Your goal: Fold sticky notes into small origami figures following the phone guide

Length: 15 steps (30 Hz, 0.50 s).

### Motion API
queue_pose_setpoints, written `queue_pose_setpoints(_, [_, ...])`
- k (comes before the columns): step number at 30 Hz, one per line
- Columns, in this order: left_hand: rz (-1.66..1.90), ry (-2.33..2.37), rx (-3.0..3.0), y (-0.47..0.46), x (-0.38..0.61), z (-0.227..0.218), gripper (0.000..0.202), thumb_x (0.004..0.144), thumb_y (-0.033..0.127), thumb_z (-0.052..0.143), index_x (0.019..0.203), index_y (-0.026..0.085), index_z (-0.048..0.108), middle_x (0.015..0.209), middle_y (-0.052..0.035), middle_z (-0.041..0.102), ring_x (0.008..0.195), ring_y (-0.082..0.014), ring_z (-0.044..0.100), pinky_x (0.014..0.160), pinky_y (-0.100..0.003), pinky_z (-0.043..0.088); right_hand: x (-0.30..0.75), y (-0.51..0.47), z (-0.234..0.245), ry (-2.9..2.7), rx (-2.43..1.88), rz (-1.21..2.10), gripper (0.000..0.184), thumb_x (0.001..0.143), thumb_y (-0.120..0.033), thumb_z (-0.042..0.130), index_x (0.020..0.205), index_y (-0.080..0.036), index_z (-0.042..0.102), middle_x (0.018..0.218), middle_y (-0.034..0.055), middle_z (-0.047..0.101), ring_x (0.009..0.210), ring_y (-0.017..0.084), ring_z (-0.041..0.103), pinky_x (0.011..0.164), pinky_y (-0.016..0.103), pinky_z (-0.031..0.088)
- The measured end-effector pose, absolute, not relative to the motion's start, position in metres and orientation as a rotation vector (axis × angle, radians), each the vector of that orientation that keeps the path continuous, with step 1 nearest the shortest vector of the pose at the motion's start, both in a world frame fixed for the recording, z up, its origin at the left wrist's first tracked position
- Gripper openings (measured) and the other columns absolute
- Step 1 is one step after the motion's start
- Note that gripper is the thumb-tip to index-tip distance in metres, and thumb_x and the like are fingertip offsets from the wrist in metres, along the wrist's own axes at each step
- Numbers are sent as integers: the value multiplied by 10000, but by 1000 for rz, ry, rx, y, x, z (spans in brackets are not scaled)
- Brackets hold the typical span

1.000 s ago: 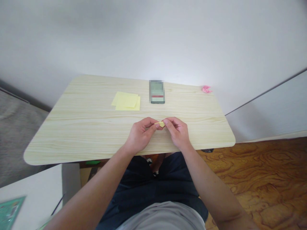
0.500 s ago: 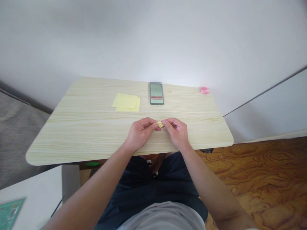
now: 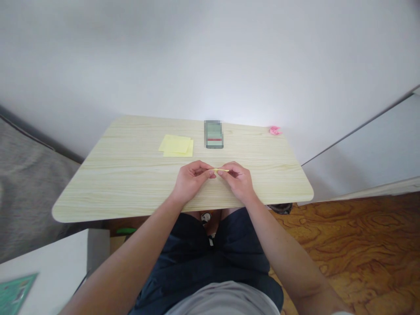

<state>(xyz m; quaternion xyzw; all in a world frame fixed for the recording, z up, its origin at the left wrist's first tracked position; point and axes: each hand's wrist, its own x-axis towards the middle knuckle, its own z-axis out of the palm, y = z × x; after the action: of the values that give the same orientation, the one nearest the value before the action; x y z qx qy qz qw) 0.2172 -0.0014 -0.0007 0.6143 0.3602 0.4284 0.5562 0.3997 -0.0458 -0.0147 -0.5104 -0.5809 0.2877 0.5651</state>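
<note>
Between my two hands is a small folded piece of yellow paper (image 3: pixel 221 169), seen nearly edge-on as a thin strip. My left hand (image 3: pixel 193 178) pinches its left end between thumb and fingers. At the other end, the thumb and fingers of my right hand (image 3: pixel 239 178) are closed on it. Both hands are just over the front part of the pale wood-grain table (image 3: pixel 131 183). Fingers cover much of the paper, so its exact fold cannot be made out.
Yellow paper sheets (image 3: pixel 177 145) overlap on the table at left. A phone-like device (image 3: pixel 214 134) with a blurred screen lies at the back middle. A pink folded paper piece (image 3: pixel 274 130) sits at the back right corner. A white cabinet (image 3: pixel 59 258) stands at lower left.
The yellow paper has turned from showing a small pointed face to a thin edge-on strip. My right fingers have shifted slightly along it. The camera view has moved a little.
</note>
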Motion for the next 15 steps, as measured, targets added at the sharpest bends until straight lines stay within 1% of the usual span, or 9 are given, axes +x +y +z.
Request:
queue_pose_setpoints(3, [1041, 893, 1449, 0, 217, 1, 285, 799, 415, 804, 873, 151, 725, 795, -73, 783, 780, -202, 741, 799, -324, 558, 400, -44, -15, -1333, -1185, 685, 135, 856, -376, 768, 886, -246, 787, 930, 42, 748, 865, 191, 692, 767, 315, 537])
queue_pose_setpoints(8, [1041, 923, 1513, 3, 218, -2, 288, 822, 434, 766, 897, 158, 731, 815, -73, 782, 801, -210, 739, 802, -326, 558, 400, -41, -14, -1372, -1258, 700, 193, 858, -415, 756, 889, -227, 787, 905, 47, 759, 828, 186, 688, 740, 299, 531])
queue_pose_setpoints(12, [1034, 922, 1551, 6, 218, -4, 281, 826, 440, 750, 907, 171, 739, 825, -66, 780, 811, -214, 733, 794, -323, 553, 403, -34, -12, -1422, -1252, 691, 170, 865, -384, 740, 833, -221, 777, 849, 35, 754, 811, 183, 686, 730, 295, 525])
queue_pose_setpoints(15, [1033, 918, 1586, 17, 219, 1, 275, 832, 444, 735, 905, 180, 745, 797, -56, 767, 781, -206, 715, 754, -314, 541, 407, -23, -7, -1442, -1237, 704, 173, 859, -387, 747, 811, -223, 774, 828, 30, 756, 793, 182, 689, 731, 298, 530])
